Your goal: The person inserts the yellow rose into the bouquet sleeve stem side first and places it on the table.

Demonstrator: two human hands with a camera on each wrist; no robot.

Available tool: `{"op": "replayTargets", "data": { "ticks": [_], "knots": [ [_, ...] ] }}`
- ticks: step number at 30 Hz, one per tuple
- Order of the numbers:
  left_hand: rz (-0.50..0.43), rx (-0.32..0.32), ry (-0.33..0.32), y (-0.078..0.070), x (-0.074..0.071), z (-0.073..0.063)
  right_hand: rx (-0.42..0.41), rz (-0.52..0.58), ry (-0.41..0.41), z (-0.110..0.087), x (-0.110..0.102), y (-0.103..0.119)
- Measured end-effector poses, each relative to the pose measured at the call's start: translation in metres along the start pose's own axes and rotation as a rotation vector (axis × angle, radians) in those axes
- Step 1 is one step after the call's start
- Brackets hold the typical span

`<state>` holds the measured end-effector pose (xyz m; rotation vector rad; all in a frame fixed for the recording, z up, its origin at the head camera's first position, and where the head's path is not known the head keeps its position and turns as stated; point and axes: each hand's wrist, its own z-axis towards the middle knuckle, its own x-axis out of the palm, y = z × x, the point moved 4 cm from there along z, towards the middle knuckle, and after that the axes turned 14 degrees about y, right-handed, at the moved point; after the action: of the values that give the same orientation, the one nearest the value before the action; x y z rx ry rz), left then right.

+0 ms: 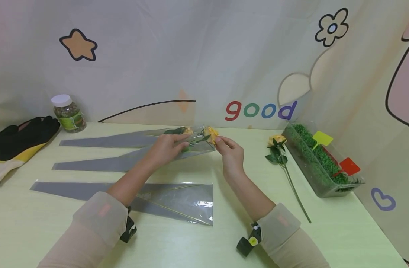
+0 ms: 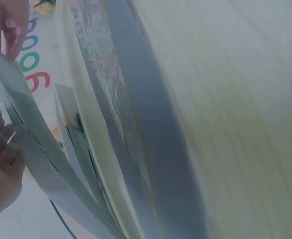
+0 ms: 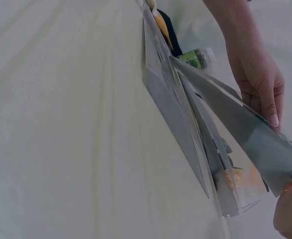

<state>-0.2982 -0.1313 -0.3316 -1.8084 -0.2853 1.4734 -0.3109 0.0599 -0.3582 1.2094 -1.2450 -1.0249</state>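
My left hand [image 1: 167,149] holds a clear-and-grey flower sleeve [image 1: 124,162] near its wide end, thumb toward the front. In the right wrist view this sleeve [image 3: 245,134] is lifted at a slant. A yellow rose [image 1: 211,134] has its bloom at the sleeve's mouth and its leaves inside the film. My right hand [image 1: 232,154] pinches at the bloom with thumb and forefinger. Behind lies another sleeve [image 1: 100,141] with a yellow rose in it, partly covered by my left hand. A flat sleeve [image 1: 177,199] with gold lines lies in front.
Another yellow rose [image 1: 276,141] lies at the right, stem toward the front. Beside it stands a clear planter box [image 1: 325,191] with artificial grass and yellow and red tags. A white-lidded jar [image 1: 68,115] and black-and-yellow gloves [image 1: 23,141] are at the back left.
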Motion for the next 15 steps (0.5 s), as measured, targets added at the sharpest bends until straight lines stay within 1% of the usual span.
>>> {"op": "replayTargets", "data": {
  "ticks": [8, 13, 15],
  "knots": [
    [0.016, -0.005, 0.011, -0.0018, 0.0007, 0.0006, -0.052, 0.021, -0.002, 0.0006, 0.0017, 0.0005],
    [0.024, -0.012, 0.013, -0.0020, 0.0014, 0.0015, -0.044, -0.014, -0.005, -0.0001, 0.0023, -0.0009],
    [0.025, -0.011, 0.011, -0.0019, 0.0015, 0.0020, -0.058, -0.008, 0.000, 0.0001, 0.0025, -0.0011]
  ]
}}
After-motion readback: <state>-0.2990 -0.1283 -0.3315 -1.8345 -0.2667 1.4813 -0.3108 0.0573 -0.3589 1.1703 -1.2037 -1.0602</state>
